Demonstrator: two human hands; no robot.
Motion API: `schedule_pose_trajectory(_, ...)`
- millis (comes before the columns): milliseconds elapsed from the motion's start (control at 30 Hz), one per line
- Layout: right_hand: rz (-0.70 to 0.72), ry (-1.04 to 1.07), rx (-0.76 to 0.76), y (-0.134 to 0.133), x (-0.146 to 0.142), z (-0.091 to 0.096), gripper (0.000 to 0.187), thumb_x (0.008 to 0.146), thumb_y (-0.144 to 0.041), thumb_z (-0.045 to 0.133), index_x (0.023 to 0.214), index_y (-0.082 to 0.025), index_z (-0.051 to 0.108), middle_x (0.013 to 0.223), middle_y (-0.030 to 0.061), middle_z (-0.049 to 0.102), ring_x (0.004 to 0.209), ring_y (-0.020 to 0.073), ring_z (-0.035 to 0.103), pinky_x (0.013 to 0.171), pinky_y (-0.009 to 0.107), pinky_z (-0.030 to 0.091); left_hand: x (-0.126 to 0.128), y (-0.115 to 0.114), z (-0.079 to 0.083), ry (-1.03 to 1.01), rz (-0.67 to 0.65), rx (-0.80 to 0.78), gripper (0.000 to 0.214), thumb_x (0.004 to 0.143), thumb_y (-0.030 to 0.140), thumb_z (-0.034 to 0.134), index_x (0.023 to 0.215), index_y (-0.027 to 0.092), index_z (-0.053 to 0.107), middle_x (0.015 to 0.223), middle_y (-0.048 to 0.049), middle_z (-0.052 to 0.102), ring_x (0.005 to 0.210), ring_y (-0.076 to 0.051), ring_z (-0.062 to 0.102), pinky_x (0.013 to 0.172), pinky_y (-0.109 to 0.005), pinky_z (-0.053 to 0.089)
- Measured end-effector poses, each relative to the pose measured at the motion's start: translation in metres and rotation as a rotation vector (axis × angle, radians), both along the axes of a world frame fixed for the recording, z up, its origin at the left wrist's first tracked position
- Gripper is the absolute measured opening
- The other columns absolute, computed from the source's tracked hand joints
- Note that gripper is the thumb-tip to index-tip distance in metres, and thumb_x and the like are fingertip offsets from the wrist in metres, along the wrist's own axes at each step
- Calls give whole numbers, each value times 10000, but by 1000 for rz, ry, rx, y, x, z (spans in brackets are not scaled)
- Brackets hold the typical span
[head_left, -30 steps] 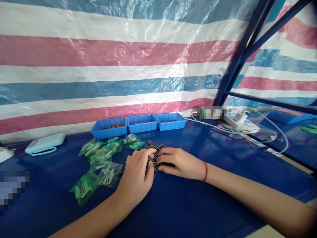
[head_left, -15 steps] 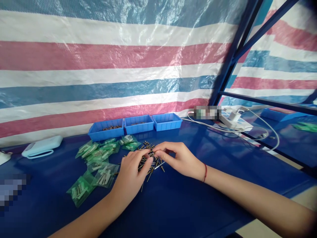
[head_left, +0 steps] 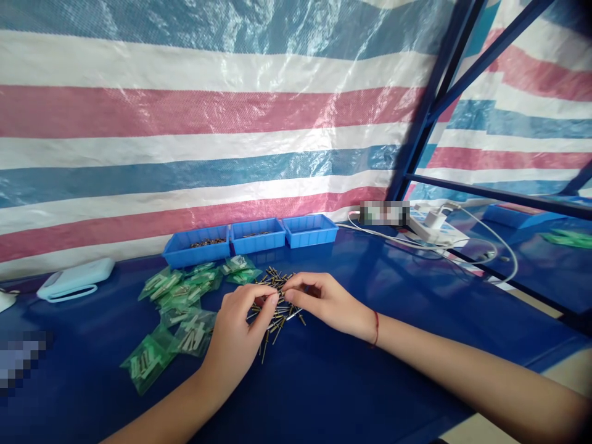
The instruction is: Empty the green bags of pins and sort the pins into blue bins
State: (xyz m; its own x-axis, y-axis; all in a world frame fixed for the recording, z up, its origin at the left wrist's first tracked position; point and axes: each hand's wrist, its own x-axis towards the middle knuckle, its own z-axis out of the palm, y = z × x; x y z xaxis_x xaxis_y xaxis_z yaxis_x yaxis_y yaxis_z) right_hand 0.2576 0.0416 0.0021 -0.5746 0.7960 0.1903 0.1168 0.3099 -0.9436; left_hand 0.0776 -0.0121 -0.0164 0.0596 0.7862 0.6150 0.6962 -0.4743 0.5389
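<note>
Left hand (head_left: 235, 322) has drawn thumb and forefinger nearly together; anything pinched is hidden. Toward its three o'clock, loose rivet-like pins (head_left: 278, 322) on the table (head_left: 365, 388) should be light, stiff, slippery: best taken mid-shank. Right hand (head_left: 329, 302) curls inward, contents unclear.
</note>
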Motion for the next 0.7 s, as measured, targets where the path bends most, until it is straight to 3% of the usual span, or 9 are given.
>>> schedule_pose_trajectory(167, 21, -69, 64, 1, 0, 0, 225, 846, -359, 587, 860, -155, 684, 759, 9, 612, 615, 106, 519, 561, 245, 414, -1, 0, -2, 5, -8, 70, 68, 885, 229, 562, 938, 244, 602, 842, 42, 670, 741, -135, 612, 732, -295, 411)
schedule_pose_trajectory(400, 70, -128, 336, -1, 0, 5, 190, 891, -282, 541, 856, -173, 693, 871, 36, 682, 862, 155, 585, 837, 311, 429, -1, -1, -3, 6, -30, 132, 95, 880, 199, 572, 962, 238, 598, 883, 27, 663, 771, -133, 611, 745, -294, 421)
schedule_pose_trajectory(567, 98, -109, 354, -2, 0, 4, 176, 890, -277, 551, 873, -172, 691, 873, 41, 683, 858, 153, 585, 827, 307, 437, -1, -3, -1, 10, -79, 182, 143, 880, 170, 572, 992, 254, 600, 917, 21, 657, 845, -135, 607, 778, -287, 430)
schedule_pose_trajectory(700, 95, -47, 284, -2, 0, 4, 173, 874, -297, 573, 893, -175, 695, 871, 40, 668, 839, 150, 588, 778, 294, 457, 0, -4, 0, 14, -102, 193, 167, 886, 160, 561, 1008, 267, 604, 965, 16, 659, 919, -143, 602, 814, -291, 431)
